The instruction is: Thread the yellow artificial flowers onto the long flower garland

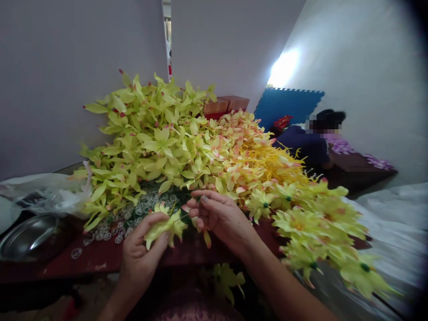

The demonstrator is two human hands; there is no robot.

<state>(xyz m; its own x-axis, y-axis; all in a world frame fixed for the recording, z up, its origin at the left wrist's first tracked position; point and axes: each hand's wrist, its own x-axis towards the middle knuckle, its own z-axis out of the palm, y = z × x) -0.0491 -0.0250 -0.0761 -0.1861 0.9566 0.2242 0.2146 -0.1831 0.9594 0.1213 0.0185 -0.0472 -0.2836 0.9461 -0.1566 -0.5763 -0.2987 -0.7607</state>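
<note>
My left hand (143,249) pinches a yellow-green artificial flower (169,228) between thumb and fingers, just above the front of the table. Facing it, my right hand (220,220) has its fingers curled and the thumb against the index finger. A thin, stem-like piece (183,216) runs from the flower to the right fingertips; its exact kind is too small to tell. Beneath and behind the hands lie many small white plastic rings with spokes (150,205). A large heap of yellow-green petal pieces (160,142) rises behind them.
Yellow stamen strands (267,162) and pinkish petal pieces (239,129) lie right of the heap. Assembled flowers (310,223) pile up at the table's right end. A metal bowl (31,236) and plastic bag (50,191) stand left. Another person (301,145) sits at a farther table.
</note>
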